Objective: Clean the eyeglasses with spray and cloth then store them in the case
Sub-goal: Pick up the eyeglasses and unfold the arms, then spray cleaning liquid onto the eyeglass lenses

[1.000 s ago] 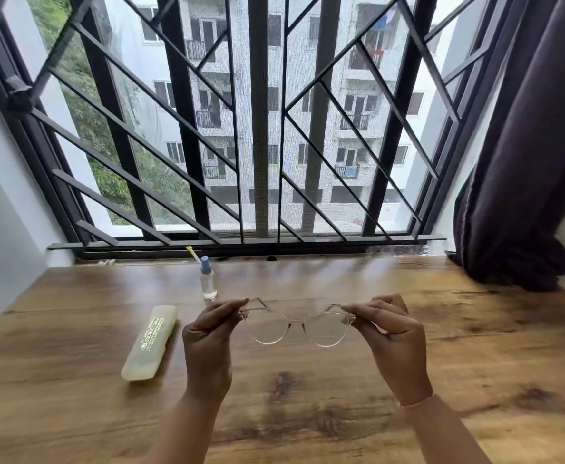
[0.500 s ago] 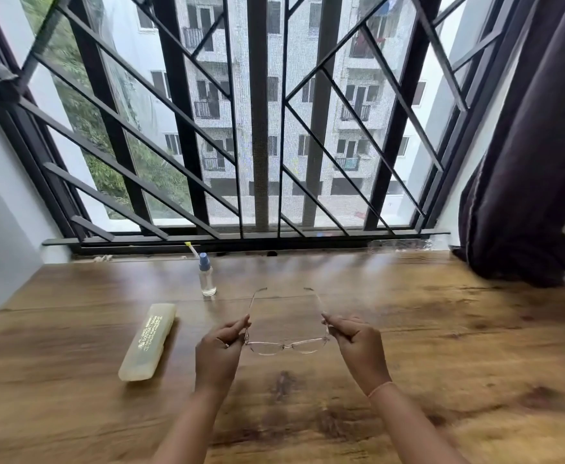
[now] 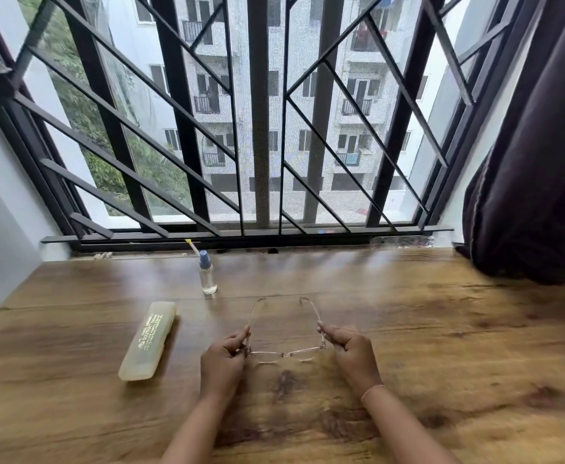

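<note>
Lowered and tipped flat since a second ago, eyeglasses (image 3: 286, 353) are pinched at both hinges by left hand (image 3: 222, 361) and right hand (image 3: 351, 353) close to table (image 3: 441, 329), temples spread toward window (image 3: 341, 195), case (image 3: 147, 341) lying at left, spray bottle (image 3: 207, 277) farther back.

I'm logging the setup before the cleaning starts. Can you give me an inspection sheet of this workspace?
Surface: wooden table, grain and dark knots showing.
Job's things: glasses held at both ends, temples open and pointing toward the window; bottle upright near the sill; case closed, lying left of the hands; no cloth seen.
Clutter: thin yellow-tipped stick behind the bottle.
Grippers: left hand and right hand each pinch one end of the frame.
Cables: nothing seen.
Surroundings: barred window ahead, dark curtain at right.
</note>
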### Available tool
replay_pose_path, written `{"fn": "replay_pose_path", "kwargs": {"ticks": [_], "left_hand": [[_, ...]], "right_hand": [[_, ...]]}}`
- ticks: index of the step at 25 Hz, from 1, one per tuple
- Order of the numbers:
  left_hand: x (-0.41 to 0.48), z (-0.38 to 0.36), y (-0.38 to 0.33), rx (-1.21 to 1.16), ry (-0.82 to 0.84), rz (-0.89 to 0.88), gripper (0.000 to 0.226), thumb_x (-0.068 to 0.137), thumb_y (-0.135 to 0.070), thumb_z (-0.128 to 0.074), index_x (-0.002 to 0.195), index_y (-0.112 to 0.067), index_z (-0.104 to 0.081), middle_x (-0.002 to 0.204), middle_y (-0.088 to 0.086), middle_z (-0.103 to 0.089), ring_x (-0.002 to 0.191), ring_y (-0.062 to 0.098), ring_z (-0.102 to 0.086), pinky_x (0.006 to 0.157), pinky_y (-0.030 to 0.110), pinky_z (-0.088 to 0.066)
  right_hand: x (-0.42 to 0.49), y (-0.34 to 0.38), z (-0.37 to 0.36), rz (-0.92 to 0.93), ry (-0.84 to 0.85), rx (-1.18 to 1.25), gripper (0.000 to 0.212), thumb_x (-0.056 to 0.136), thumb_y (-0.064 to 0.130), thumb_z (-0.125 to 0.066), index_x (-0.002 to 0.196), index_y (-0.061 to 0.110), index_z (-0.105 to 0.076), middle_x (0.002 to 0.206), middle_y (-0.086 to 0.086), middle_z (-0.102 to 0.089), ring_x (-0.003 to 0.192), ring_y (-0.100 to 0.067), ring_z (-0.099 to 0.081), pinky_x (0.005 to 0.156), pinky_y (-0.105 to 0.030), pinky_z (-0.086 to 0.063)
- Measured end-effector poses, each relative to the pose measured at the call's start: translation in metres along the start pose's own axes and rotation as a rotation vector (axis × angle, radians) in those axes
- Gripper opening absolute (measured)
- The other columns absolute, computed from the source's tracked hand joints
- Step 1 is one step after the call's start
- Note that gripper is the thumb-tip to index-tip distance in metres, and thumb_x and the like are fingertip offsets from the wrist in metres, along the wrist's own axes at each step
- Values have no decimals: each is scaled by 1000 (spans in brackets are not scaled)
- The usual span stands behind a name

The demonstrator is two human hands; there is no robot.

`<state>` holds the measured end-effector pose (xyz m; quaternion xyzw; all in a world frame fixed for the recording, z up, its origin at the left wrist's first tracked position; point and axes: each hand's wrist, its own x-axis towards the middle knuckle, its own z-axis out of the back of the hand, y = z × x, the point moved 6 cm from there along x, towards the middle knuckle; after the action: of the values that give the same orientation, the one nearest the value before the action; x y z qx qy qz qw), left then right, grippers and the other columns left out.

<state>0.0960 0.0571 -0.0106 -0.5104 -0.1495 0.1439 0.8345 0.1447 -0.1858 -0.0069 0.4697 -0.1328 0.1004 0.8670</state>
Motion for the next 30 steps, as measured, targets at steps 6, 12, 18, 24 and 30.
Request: {"fn": "replay_pose_path", "kwargs": {"ticks": [6,12,18,24,30], "left_hand": [[0,0,0,27,8,18,39,76,7,-63,106,-17,-69,109,2,-69,93,-1,-60,68,-6,-36],[-3,1,-1,-7,0,50,44,74,12,-61,107,-16,-69,106,3,-71,93,8,-62,70,-6,-36],[9,20,-2,-97,-116,152,40,74,8,-62,107,-14,-69,100,3,-73,84,5,-64,70,-1,-38],[77,44,-11,-93,-118,261,62,76,-8,-58,136,-6,-42,109,20,-65,100,32,-59,82,37,-45],[112,36,3,-9,-58,303,57,87,-8,-56,140,-7,-36,134,19,-51,120,31,-50,92,33,-40]], "right_hand": [[1,-3,-4,-12,9,-10,36,78,-6,-64,104,19,-70,88,-1,-75,80,5,-59,74,-12,-42],[-3,-6,-1,-63,15,8,44,80,-4,-63,110,29,-63,87,0,-74,81,-18,-60,73,-10,-41],[32,37,-14,-26,39,41,33,89,0,-53,118,14,-63,113,3,-66,106,-15,-56,98,-26,-43],[87,107,-119,-200,424,227,38,96,13,-42,133,2,-46,139,-11,-48,131,-20,-42,106,-24,-29],[104,121,-201,-203,601,157,40,90,8,-37,128,10,-49,123,-17,-57,114,-30,-51,89,-28,-37]]}}
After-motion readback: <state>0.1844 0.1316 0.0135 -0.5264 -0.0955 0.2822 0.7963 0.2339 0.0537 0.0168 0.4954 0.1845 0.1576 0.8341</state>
